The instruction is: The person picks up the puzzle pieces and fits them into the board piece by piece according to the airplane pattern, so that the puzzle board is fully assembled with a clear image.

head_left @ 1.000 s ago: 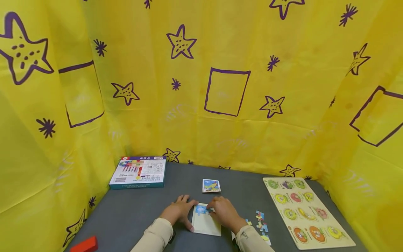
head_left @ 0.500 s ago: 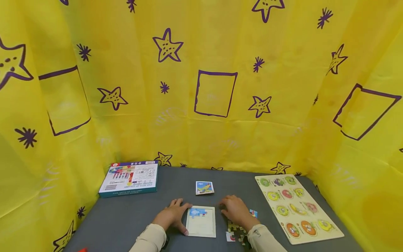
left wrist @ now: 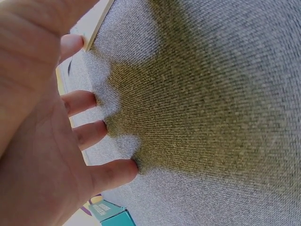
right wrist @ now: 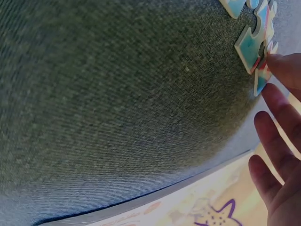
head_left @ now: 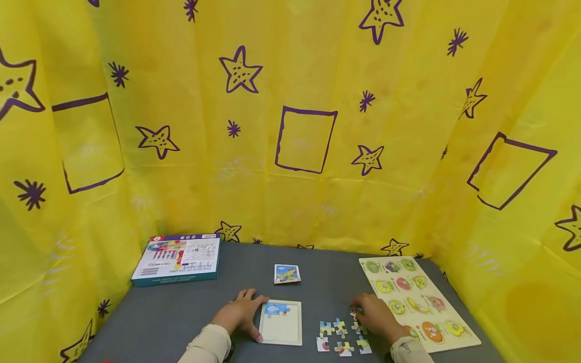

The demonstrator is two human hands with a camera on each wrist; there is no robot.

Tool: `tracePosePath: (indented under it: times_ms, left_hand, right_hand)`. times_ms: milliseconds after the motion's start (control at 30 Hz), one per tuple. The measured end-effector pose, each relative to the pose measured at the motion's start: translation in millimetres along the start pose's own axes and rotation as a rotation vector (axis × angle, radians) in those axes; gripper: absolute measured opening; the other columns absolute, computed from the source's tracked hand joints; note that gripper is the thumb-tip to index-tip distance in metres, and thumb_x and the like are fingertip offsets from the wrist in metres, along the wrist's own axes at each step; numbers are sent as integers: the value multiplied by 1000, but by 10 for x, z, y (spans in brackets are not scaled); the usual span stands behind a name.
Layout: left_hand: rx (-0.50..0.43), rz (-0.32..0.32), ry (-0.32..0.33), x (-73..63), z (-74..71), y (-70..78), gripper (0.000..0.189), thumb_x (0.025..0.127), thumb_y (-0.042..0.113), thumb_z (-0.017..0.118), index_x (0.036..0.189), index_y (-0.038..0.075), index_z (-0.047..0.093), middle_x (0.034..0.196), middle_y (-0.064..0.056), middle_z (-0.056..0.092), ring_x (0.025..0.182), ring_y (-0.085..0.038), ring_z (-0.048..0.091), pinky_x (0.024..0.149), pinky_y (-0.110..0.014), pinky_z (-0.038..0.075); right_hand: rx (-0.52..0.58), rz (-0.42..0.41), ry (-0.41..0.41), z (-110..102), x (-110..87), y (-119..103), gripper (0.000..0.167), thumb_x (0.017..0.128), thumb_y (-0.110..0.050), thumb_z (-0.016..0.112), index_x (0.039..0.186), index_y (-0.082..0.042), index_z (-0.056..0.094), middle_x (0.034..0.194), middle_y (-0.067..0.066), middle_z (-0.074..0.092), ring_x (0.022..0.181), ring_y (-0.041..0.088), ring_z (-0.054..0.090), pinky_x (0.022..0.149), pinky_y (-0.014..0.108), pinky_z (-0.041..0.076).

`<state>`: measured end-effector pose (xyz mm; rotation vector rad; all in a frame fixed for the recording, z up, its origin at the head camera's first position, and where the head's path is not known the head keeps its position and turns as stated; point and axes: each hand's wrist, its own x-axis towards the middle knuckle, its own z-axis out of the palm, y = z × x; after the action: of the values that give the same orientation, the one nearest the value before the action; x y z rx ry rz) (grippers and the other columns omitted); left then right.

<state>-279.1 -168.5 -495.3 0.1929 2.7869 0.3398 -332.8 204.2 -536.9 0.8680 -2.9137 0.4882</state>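
A cream puzzle tray (head_left: 281,330) lies in the middle of the table in the head view. Joined blue-sky pieces (head_left: 276,309) sit along its top left. My left hand (head_left: 240,313) is spread at the tray's left edge, thumb and index finger against it; in the left wrist view the other fingertips rest on the cloth. My right hand (head_left: 375,316) is over the loose jigsaw pieces (head_left: 344,348) to the right. Its thumb and index finger pinch one puzzle piece (right wrist: 261,81) with blue and red on it, partly hidden by the fingers.
A small airplane picture card (head_left: 287,274) lies beyond the tray. On the right is a wooden board with fruit pictures (head_left: 447,307), partly behind my right hand. A boxed set (head_left: 179,262) lies at the back left. Yellow curtain (head_left: 299,201) surrounds the grey table.
My right hand has left the tray and moved right to the loose pieces, where it now pinches one. My left hand stays at the tray's left edge. The head view has shifted slightly.
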Motion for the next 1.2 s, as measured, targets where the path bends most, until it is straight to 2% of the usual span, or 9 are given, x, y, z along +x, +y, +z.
tracePosePath:
  times_ms: [400,633,867,1200]
  left_hand:
    - [-6,12,2,-17,16,-10,89,56,38,94,134,22,53,139,-17,41,131,-43,35,97,-71,35]
    - [-1,11,2,-7,16,-14,89,56,39,94,134,22,53,139,-17,41,131,-43,35,97,-71,35]
    - [-1,-3,-5,1,8,-19,90,56,41,93,134,22,53,140,-16,41,131,-43,34,97,-71,35]
    - [8,23,31,-17,25,-13,90,54,39,95,132,21,54,140,-19,41,131,-45,36,95,-71,36]
  right_hand:
    - [-3,-31,-24,-5,13,-17,13,78,-7,75,89,-13,76,83,-1,67,75,18,61,60,38,49]
    - [10,-23,-46,-14,11,3,18,75,-8,75,93,-10,76,87,2,68,80,22,62,64,43,50]
    - [1,-51,-29,-11,14,15,19,74,-11,76,94,-11,76,87,1,66,78,21,61,64,41,50]
    - [11,-36,-69,-13,10,20,21,78,-15,76,98,-11,75,94,2,68,86,24,63,73,44,53]
